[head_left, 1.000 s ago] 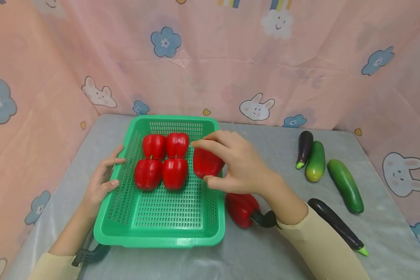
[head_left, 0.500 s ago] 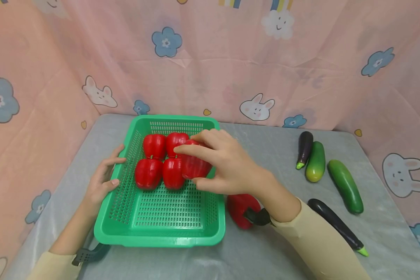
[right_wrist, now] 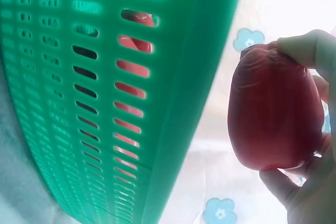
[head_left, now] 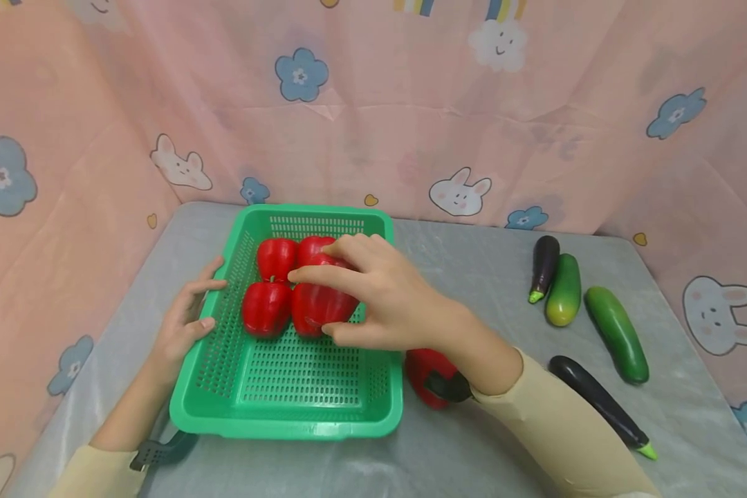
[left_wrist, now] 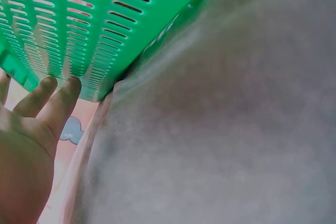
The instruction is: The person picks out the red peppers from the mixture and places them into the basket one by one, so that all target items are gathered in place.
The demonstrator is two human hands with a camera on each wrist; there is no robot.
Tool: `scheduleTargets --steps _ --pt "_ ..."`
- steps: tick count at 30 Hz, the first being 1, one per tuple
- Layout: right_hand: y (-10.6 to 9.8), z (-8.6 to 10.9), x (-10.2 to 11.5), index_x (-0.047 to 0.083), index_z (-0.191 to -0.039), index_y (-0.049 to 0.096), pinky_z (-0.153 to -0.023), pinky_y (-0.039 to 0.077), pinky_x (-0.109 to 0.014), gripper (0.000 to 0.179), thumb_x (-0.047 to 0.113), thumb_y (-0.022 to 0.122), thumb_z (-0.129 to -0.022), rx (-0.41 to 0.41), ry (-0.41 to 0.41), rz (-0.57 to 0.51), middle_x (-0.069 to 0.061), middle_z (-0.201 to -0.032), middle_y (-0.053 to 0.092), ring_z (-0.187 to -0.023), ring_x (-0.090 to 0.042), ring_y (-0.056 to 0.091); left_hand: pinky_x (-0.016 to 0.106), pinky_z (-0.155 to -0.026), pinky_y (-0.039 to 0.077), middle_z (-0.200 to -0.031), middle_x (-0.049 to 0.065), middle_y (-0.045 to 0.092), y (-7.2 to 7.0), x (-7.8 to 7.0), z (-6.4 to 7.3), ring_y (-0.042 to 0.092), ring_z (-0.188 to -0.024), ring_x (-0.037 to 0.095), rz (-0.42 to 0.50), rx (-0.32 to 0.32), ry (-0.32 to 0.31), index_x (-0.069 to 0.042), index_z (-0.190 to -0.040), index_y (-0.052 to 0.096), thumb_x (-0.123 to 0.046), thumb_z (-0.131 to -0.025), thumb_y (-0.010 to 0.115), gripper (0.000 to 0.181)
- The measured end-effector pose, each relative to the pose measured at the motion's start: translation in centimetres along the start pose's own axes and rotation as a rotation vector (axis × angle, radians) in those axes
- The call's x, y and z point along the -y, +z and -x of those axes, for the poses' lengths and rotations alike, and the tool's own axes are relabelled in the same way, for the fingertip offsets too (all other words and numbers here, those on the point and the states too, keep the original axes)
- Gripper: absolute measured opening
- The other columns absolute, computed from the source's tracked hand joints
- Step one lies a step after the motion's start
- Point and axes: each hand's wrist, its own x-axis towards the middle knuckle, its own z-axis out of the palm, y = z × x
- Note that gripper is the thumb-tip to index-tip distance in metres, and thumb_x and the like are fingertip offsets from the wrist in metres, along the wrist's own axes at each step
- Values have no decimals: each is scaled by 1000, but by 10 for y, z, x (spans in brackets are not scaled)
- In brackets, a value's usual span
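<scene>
In the head view, a green perforated basket (head_left: pixel 299 422) stands on the grey-covered table. Inside it sit several red bell peppers (head_left: pixel 266 309), grouped toward the back left. My right hand (head_left: pixel 382 297) grips another red bell pepper (right_wrist: pixel 275 108) between thumb and fingers, over the basket; from above it overlaps the peppers below. The right wrist view shows this pepper higher than the basket's rim. My left hand (head_left: pixel 183 318) rests against the basket's left side, fingertips at the rim. Seen from the left wrist, its fingers (left_wrist: pixel 60 103) lie straight along the slotted outer wall.
One more red bell pepper (head_left: pixel 420 366) lies right of the basket, partly behind my right wrist strap. Farther right are a small eggplant (head_left: pixel 544 266), a cucumber (head_left: pixel 563 290), another cucumber (head_left: pixel 616 335) and a long eggplant (head_left: pixel 600 401). A pink printed curtain (head_left: pixel 380 138) closes the back.
My right hand has carried its bell pepper leftward from the basket's right side to over the peppers inside. My left hand stays at the rim.
</scene>
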Motion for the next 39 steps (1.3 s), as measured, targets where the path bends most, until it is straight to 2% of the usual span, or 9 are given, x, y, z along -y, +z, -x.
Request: scheduleTargets --steps 5,11,18,23,26,30,33,39 --pt "3 -5 2 23 -142 71 -89 46 -38 60 35 88 -85 -2 -26 -47 -4 -125 66 -114 -15 60 37 -125 21 -175 15 35 1 -2 1 21 -165 29 12 2 2 19 -141 49 1 -92 47 51" --pt "6 -11 5 16 -147 68 -100 51 -38 73 31 95 -80 17 -39 -88 -5 -128 69 -121 -19 62 37 -126 20 -175 15 35 3 -4 0 21 -165 28 10 16 15 13 -141 54 1 -93 48 49" --pt "6 -20 11 14 -151 65 -102 52 -32 75 29 93 -83 66 -40 -103 -5 -133 69 -123 -18 63 40 -128 16 -176 18 33 1 -1 -1 21 -165 28 -8 8 -9 22 -140 45 1 -92 48 53" --pt "6 -31 18 15 -150 67 -106 49 -33 73 28 94 -83 70 -68 -82 -5 -129 70 -120 -18 64 42 -129 13 -176 19 32 0 -2 -1 20 -165 28 -10 15 -11 23 -140 44 1 -93 49 52" --pt "7 -36 21 16 -151 66 -108 47 -33 75 26 95 -82 83 -77 -70 -5 -128 70 -119 -16 62 43 -129 12 -176 17 33 0 -3 -1 20 -165 28 -5 22 -2 20 -141 46 1 -94 48 50" --pt "7 -40 23 17 -151 66 -107 47 -34 76 23 94 -81 107 -82 -61 -3 -127 69 -119 -15 61 42 -128 13 -176 14 35 0 -2 -1 20 -165 28 -2 28 10 9 -141 56 1 -95 47 48" --pt "7 -44 25 18 -151 66 -105 48 -33 77 21 94 -80 122 -75 -64 -2 -129 68 -121 -15 60 42 -128 14 -175 15 35 -1 -2 -1 21 -165 28 -3 27 10 5 -142 58 0 -95 47 49" --pt "8 -53 28 19 -153 65 -99 46 -30 81 20 95 -78 134 -64 -64 0 -125 67 -116 -13 59 44 -129 13 -176 16 34 -2 -3 -1 20 -166 28 -5 23 -13 18 -140 47 1 -93 48 50"
